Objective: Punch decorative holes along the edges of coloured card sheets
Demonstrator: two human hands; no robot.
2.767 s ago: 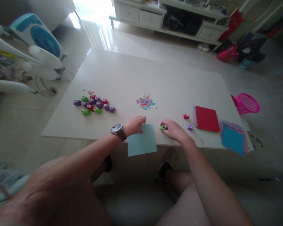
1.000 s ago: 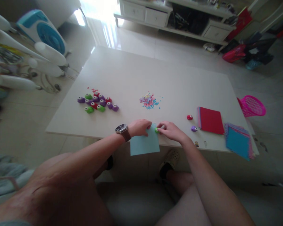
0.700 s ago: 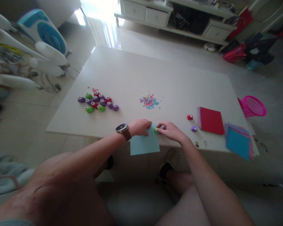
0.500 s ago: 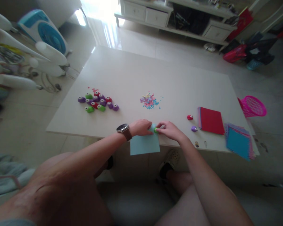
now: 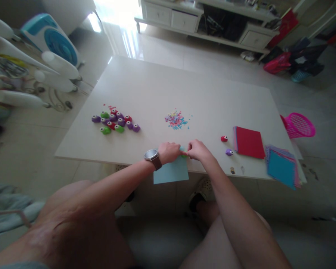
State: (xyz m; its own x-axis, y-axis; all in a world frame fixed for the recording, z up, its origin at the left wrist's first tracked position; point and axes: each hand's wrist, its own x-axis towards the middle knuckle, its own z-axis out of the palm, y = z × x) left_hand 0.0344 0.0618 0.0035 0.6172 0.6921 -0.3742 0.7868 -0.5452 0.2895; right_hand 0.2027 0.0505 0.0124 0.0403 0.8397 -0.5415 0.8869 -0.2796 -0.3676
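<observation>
A light blue sheet of paper (image 5: pixel 171 172) hangs over the near table edge, its far edge under my hands. A small green craft punch (image 5: pixel 184 155) sits at the sheet's far right corner, mostly covered by fingers. My left hand (image 5: pixel 169 151), with a watch on the wrist, is closed over the sheet's far edge and reaches the punch. My right hand (image 5: pixel 198 150) is curled in from the right, its fingertips on the punch. Further right lie a red craft punch (image 5: pixel 224 138) and a purple craft punch (image 5: pixel 229 152).
Several punches (image 5: pixel 120 121) in purple, red and green cluster on the left. Paper confetti (image 5: pixel 176 119) lies mid-table. On the right are a red paper stack (image 5: pixel 249 142), blue and pink sheets (image 5: pixel 281 170) and two small flat pieces. A pink basket (image 5: pixel 301 125) stands beyond.
My left hand has shifted right and turned, coming onto the green punch. My right hand's fingers have curled tighter around it. The punch is now more covered.
</observation>
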